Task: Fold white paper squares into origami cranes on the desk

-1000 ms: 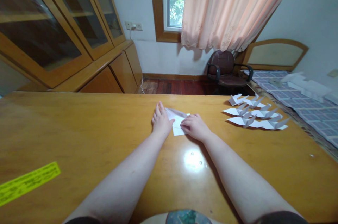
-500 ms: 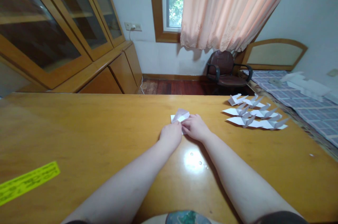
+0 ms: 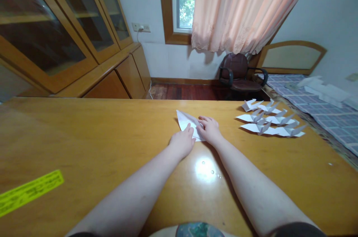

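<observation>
A partly folded piece of white paper lies on the wooden table in front of me, one pointed corner up at the far left. My left hand rests on its near left part, index finger stretched over the paper and thumb apart, pressing rather than gripping. On the other side, my right hand has its fingers bent at the paper's right edge, with the thumb against a raised fold. The undersides of the fingers are hidden.
Several folded paper cranes stand in rows at the table's far right. A yellow printed strip lies at the left on the wooden table. Beyond the far edge are an office chair and a bed.
The paper has spread out from a compact folded shape, its pointed corner now reaching up and left. My fingers have moved apart from their close pinch at its middle.
</observation>
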Available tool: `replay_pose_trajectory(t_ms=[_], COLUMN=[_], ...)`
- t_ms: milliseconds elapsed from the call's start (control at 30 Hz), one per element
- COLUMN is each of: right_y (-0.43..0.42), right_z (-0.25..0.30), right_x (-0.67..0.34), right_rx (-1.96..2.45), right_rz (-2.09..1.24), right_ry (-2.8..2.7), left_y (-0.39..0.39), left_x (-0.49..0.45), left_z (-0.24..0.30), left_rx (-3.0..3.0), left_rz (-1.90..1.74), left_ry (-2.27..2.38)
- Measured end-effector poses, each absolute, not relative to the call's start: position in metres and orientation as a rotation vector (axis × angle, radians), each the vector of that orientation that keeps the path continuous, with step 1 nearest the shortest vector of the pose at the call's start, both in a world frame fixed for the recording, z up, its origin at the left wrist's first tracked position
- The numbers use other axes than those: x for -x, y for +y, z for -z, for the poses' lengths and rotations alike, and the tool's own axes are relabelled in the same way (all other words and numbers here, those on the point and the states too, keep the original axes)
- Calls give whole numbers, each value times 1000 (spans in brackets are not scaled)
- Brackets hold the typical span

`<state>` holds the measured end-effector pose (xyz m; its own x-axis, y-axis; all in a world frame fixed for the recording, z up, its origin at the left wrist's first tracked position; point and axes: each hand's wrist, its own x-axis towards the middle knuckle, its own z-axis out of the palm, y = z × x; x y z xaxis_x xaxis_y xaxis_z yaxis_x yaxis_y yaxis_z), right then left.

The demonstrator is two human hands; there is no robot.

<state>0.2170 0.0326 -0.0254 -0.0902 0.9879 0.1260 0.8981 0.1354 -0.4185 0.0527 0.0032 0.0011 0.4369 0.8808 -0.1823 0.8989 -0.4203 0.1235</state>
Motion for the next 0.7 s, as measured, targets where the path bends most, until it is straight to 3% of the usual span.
replay_pose_trajectory(t_ms=[700], right_y=[29], right_z=[15], right_x=[-216], right_rx=[1663], right_rz=[-553], right_ry=[-2333], left_y=[-3], left_x=[-60], left_z=[-4], left_rx=[-2478], left_rz=[95], left_ry=[1615])
